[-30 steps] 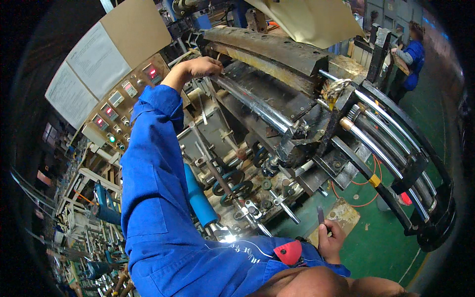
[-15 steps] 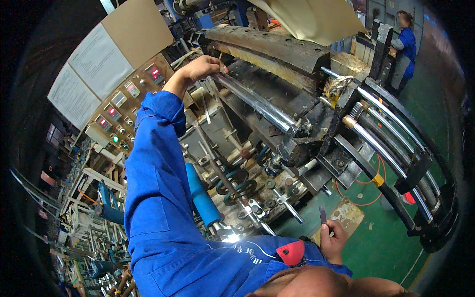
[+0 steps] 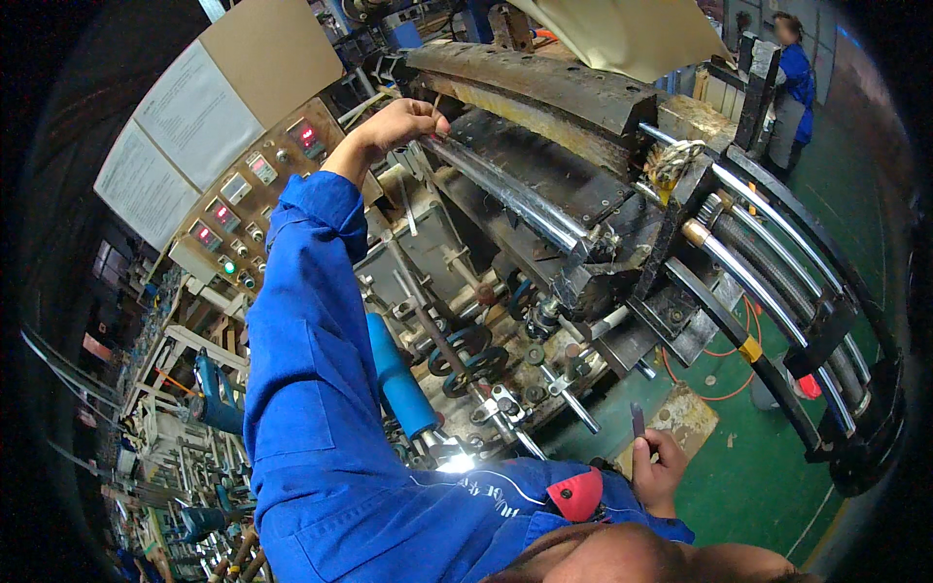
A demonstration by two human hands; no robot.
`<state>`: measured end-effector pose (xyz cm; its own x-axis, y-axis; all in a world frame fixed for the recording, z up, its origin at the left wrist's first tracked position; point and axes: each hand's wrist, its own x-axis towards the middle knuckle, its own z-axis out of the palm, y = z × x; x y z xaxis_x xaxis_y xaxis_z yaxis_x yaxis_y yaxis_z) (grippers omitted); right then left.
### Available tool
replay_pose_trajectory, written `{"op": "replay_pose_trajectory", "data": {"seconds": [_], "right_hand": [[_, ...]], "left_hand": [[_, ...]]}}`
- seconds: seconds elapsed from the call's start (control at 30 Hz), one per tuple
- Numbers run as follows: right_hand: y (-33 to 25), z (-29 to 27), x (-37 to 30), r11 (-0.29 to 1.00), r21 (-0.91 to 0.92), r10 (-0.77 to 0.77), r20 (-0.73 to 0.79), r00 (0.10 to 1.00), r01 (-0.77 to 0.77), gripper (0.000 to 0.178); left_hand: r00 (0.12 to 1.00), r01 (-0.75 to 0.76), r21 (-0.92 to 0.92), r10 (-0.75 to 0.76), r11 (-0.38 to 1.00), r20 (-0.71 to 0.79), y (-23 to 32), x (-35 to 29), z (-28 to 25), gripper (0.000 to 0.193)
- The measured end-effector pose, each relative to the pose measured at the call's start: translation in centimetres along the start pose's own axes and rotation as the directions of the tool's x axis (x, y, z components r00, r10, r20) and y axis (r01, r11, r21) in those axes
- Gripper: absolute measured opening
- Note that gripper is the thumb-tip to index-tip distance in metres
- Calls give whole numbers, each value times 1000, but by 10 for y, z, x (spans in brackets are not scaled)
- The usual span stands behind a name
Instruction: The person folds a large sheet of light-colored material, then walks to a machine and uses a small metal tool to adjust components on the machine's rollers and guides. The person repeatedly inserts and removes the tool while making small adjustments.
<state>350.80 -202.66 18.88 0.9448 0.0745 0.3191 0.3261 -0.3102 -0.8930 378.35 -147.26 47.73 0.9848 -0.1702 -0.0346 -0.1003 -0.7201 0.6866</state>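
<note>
My left hand (image 3: 406, 126) reaches out to the far end of a shiny metal roller (image 3: 515, 202), its fingers pinched together at the roller's edge. Whatever lies between those fingertips is too small to make out. Low in the picture, close to my body, my right hand (image 3: 659, 468) is closed around a short, dark, flat strip of metal (image 3: 638, 420), which points upward from the fist. The roller is mounted along a dark machine bed, beside a long heavy steel bar (image 3: 535, 85).
A control panel (image 3: 243, 199) with red displays stands at left. A blue cylinder (image 3: 400, 384) and handwheels (image 3: 476, 364) sit below the roller. Chromed rods (image 3: 768, 301) extend at right. A yellowish board (image 3: 685, 423) lies on the green floor. Another person (image 3: 792, 92) stands far right.
The view has shifted slightly. My left hand stays at the roller's far end with its fingers a little lower, and my right hand keeps the metal strip almost in place.
</note>
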Motion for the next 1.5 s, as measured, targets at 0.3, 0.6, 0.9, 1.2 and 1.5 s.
{"op": "replay_pose_trajectory", "data": {"seconds": [0.3, 0.6, 0.9, 1.2, 1.5], "right_hand": [[-2, 5, -2, 999, 35, -11, -43, 999, 12, 8], [0, 0, -4, 1000, 10, -22, -14, 1000, 22, 8], [-2, -1, -5, 999, 21, -23, -36, 999, 24, 6], [-2, 1, -3, 998, 59, 12, -31, 999, -10, 6], [4, 1, -3, 999, 37, -5, -32, 999, 6, 7]], "left_hand": [[992, -119, -237, 105, 964, -69, 5, -11, 2, 31], [998, 42, 272, -54, 961, 36, 23, 1, -3, 24], [999, -2, 126, -3, 992, 37, 18, -3, -3, 20], [1000, 21, 31, -21, 999, 18, 15, -4, -2, 15], [1000, -9, 94, 7, 996, 21, 11, -4, -7, 16]]}}
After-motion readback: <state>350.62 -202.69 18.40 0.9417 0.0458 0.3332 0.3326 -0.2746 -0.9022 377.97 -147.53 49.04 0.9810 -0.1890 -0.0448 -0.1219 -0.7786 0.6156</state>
